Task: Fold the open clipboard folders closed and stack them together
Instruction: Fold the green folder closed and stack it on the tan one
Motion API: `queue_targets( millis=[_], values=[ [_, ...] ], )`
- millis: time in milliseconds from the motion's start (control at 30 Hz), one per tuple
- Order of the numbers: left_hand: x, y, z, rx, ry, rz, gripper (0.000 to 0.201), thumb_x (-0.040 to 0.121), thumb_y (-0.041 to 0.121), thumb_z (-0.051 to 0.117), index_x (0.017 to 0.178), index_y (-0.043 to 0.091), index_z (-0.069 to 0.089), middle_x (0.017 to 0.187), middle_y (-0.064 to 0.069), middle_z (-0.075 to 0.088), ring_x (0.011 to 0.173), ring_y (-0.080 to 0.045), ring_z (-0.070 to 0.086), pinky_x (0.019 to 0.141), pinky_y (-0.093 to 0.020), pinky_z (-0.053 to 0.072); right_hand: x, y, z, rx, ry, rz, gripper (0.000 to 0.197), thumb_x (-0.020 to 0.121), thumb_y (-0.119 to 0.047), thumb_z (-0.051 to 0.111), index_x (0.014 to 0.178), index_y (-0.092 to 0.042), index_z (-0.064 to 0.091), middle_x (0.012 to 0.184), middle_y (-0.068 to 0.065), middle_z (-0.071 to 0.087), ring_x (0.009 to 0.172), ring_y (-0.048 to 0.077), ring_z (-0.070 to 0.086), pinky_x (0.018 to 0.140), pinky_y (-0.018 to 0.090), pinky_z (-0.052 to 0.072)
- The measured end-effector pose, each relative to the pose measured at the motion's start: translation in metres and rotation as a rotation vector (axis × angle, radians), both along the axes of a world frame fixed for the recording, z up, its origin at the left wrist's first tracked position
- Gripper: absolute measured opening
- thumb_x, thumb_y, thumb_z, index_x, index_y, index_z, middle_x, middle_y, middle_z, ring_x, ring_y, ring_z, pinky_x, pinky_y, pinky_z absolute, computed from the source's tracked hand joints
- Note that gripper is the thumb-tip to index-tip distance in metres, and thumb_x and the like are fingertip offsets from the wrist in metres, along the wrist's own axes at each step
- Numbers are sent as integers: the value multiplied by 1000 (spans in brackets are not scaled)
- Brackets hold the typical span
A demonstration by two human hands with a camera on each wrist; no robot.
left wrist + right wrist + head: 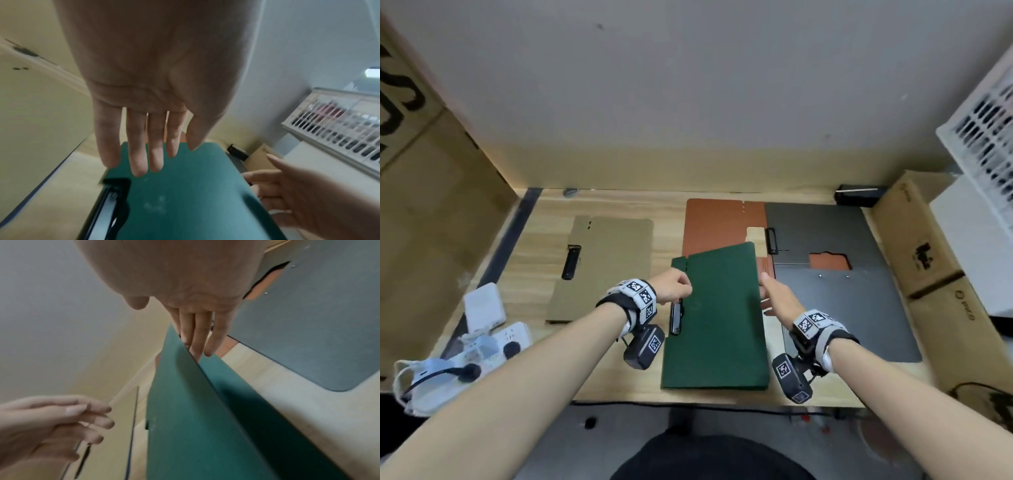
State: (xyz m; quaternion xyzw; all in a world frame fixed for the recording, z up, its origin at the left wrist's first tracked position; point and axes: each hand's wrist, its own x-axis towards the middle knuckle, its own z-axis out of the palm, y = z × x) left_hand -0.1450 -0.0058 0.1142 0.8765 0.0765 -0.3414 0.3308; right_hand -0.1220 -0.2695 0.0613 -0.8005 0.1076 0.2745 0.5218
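Observation:
A dark green clipboard folder (719, 325) lies near the table's front edge, its cover almost down and still raised along the right side. My right hand (774, 294) has straight fingers (197, 344) slipped under that raised cover edge (180, 369), thumb apart from it. My left hand (673, 286) hovers over the folder's far left corner by its black clip (676, 317), fingers relaxed (144, 146), holding nothing. A tan folder (606, 267) lies shut at the left. An orange-brown folder (719, 222) and a grey folder (842, 301) lie open at the back right, the grey overlapping the orange.
Cardboard boxes flank the wooden table (524, 281) on the left (431, 222) and right (928, 257). A white crate (983, 137) stands at the far right. A power strip with plugs and chargers (482, 339) sits at the front left. A small black box (859, 195) lies at the back right.

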Motion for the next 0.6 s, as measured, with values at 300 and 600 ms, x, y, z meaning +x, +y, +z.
queue_targets(
  millis=[300, 600],
  values=[
    [-13, 14, -91, 119, 36, 99, 32, 91, 21, 53, 122, 14, 52, 118, -9, 58, 108, -25, 57, 96, -34, 45, 3, -7, -56, -270, 131, 53, 50, 95, -28, 57, 136, 0, 49, 134, 13, 55, 122, 29, 53, 106, 39, 41],
    [-7, 7, -117, 34, 88, 555, 29, 83, 17, 64, 109, 13, 50, 107, -5, 53, 99, -21, 52, 81, -25, 35, 14, 6, -85, -461, 153, 43, 34, 81, -35, 64, 101, -10, 54, 107, 17, 65, 97, 37, 63, 88, 48, 54]
  ],
)
